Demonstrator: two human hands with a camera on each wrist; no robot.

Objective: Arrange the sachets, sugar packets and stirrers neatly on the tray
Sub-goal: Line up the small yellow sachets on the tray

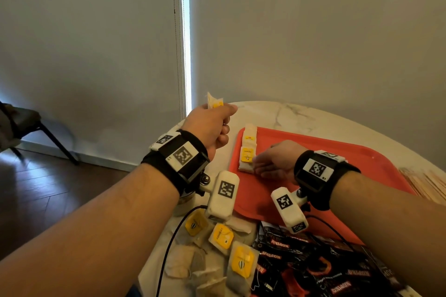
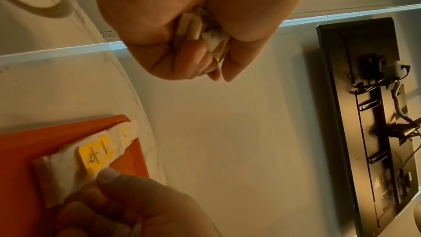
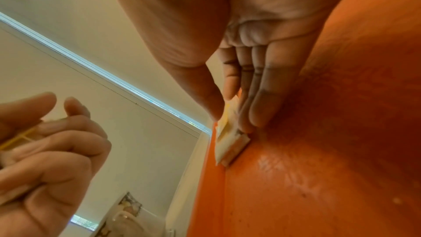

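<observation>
My left hand [image 1: 224, 116] is raised over the table's left edge and grips a bunch of tea bags [image 1: 214, 102] with yellow tags; the same bunch [image 2: 205, 33] is squeezed inside its curled fingers. A row of white tea bags [image 1: 248, 150] lies along the left rim of the red tray [image 1: 325, 159]. My right hand [image 1: 257, 164] is low on the tray at the near end of that row. Its thumb and straight fingers pinch the nearest tea bag [image 3: 227, 143], the thumb lying on the yellow tag [image 2: 95, 152].
Loose tea bags [image 1: 217, 255] lie on the marble table in front of the tray. Black sachets [image 1: 313, 263] are heaped at the near right. Wooden stirrers [image 1: 432, 183] lie past the tray's right edge. A chair [image 1: 29, 125] stands far left.
</observation>
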